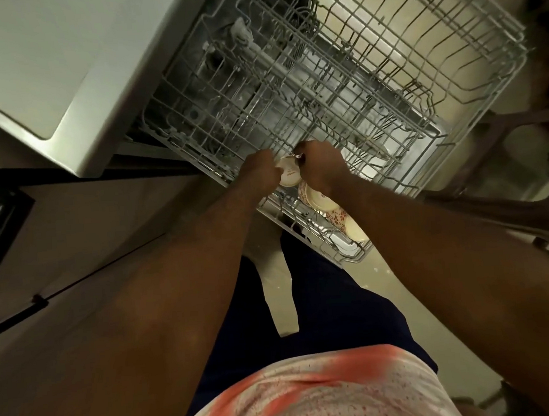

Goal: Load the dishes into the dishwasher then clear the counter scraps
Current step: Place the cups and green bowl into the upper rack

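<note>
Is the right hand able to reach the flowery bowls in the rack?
Probably yes. The right hand is just beside the flowery bowls in the rack, with nothing between them. But both it and the left hand hold a cream cup, so it would have to let go first.

— We see the rack [290, 86] as thin wire under a grey coating, matt, with pale chalky patches.
— And we read the cup [288, 174] as glazed ceramic, cream and smooth. The bowls [318, 200] share that gloss under a red pattern.
— The counter [29, 62] looks smooth to us, pale, with a soft sheen.
— We'd call the cabinet front [89, 220] matt brown, wood or laminate. The shirt [312, 393] is soft speckled cloth.
</note>
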